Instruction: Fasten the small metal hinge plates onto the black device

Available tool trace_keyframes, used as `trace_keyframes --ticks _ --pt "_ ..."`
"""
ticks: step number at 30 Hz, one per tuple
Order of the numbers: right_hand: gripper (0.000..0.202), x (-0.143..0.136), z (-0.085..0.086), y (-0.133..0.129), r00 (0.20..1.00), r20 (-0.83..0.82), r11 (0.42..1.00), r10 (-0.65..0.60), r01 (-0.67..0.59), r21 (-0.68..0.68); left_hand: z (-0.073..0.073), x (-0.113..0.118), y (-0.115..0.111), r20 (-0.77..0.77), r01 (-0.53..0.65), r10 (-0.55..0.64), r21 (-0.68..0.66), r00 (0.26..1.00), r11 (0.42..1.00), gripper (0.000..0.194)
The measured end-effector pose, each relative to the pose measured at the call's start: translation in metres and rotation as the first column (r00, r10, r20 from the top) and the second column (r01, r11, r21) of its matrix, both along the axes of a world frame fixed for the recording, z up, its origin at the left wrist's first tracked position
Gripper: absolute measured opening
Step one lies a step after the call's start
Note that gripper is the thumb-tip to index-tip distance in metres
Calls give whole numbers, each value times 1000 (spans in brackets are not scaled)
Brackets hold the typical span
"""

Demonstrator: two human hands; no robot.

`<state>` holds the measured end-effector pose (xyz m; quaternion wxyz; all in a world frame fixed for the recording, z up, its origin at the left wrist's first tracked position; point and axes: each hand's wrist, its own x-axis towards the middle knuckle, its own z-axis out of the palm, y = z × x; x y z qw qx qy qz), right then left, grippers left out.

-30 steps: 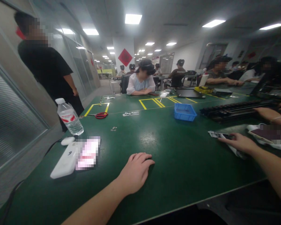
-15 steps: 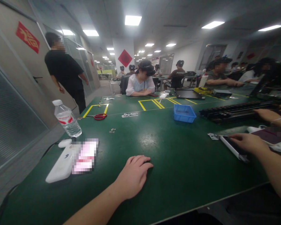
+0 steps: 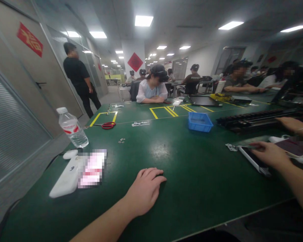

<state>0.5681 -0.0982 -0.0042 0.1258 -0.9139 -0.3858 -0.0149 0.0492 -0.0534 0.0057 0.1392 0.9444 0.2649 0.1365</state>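
Note:
My left hand lies palm down on the green table, fingers stretched out and holding nothing. At the right, my right hand has its bent fingers on a long dark bar with a silver edge. A small metal bracket with holes is at the bar's far end. The fingertips are partly hidden, and the bar's exact kind cannot be made out. Ahead of my hands stands a blue plastic bin.
To the left are a water bottle, a white case, a blurred pink item and red-handled scissors. Several small metal pieces lie mid-table. Another person's hand touches a long black rail assembly.
The standing person in black at the left has moved to the right. My hands stay nearly in place; the view has shifted slightly.

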Motion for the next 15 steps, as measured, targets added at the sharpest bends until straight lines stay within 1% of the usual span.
trace_keyframes --ticks 3,5,7,8,12,15 --pt "38 -10 5 5 996 19 996 84 -84 -6 1 0 0 -1 1 -1 -3 1000 1000 38" --pt "38 -17 8 9 980 20 980 197 -197 -36 2 0 0 -1 0 0 -1 1000 1000 38" --pt "35 -22 8 14 957 19 952 291 -288 -100 2 0 -1 3 -3 3 0 1000 1000 37" --pt "33 -23 7 16 951 22 944 308 -303 -130 3 0 -1 5 -5 5 -2 1000 1000 37" --pt "33 -24 4 25 954 45 938 297 -282 -201 2 0 -1 16 -1 2 -15 1000 1000 38" --pt "31 -27 7 31 936 55 908 347 -321 -271 1 -1 -1 22 -5 6 -22 1000 1000 38"
